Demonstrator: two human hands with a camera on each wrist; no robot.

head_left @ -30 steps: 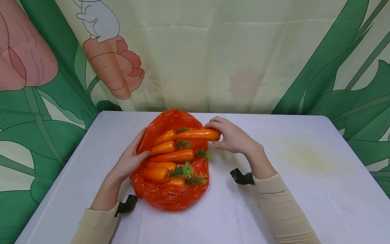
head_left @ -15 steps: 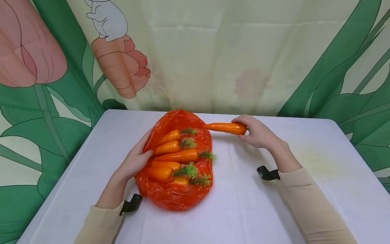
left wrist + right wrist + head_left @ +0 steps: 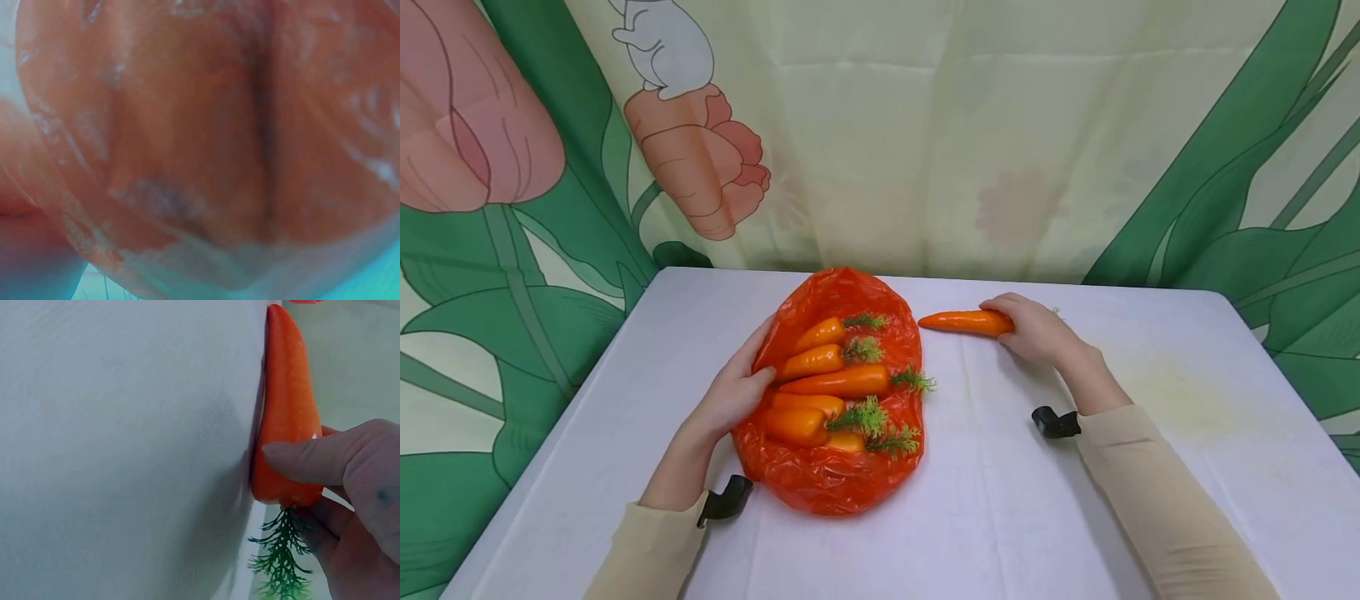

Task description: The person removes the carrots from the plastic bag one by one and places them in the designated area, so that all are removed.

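My right hand (image 3: pixel 1033 329) holds an orange carrot (image 3: pixel 964 322) by its thick end, low over the table to the right of the bag. In the right wrist view the thumb lies across this carrot (image 3: pixel 287 406), and its green leafy top (image 3: pixel 284 556) hangs below the fingers. A red plastic bag (image 3: pixel 827 492) lies with its mouth spread, and several more carrots (image 3: pixel 838 382) with green tops rest in it. At the bag's left edge my left hand (image 3: pixel 735 396) grips the rim, thumb on the inner side. The left wrist view shows the red film (image 3: pixel 187 125) close up and blurred.
A white cloth covers the table (image 3: pixel 985 500). Behind it hangs a curtain (image 3: pixel 880 150) printed with a rabbit, a carrot and large leaves. Each wrist bears a small black camera mount, such as the right one (image 3: pixel 1055 422).
The carrot in my right hand has come out of the bag to the right, then down close to the table. My left hand keeps its grip on the bag's edge.
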